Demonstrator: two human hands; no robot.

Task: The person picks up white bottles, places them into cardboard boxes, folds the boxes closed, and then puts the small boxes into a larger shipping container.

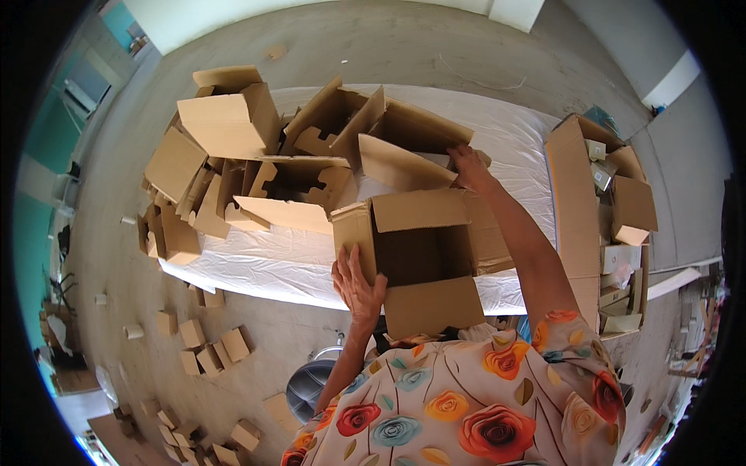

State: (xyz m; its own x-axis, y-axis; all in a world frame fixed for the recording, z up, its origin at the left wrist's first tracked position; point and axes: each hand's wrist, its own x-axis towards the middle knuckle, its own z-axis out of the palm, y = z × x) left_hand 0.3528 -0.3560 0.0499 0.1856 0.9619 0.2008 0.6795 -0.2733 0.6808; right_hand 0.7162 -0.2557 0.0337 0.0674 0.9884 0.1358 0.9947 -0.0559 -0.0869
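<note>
An open cardboard box (420,252) sits in front of me at the near edge of the white-covered table, its flaps folded outward. My left hand (359,287) rests on this box's left side with fingers spread. Farther off, my right hand (471,168) grips the right corner of a second open cardboard box (420,128), whose near flap (404,165) leans toward me. Part of the right fingers is hidden against that box. Left of it stands another open carton with cut-out inner flaps (299,186).
More open cartons (229,124) crowd the table's left end. The white cloth (513,140) shows on the right. A tall carton (571,210) filled with small boxes stands beyond the table's right end. Small boxes (210,357) lie on the floor at left, near a dark stool (311,388).
</note>
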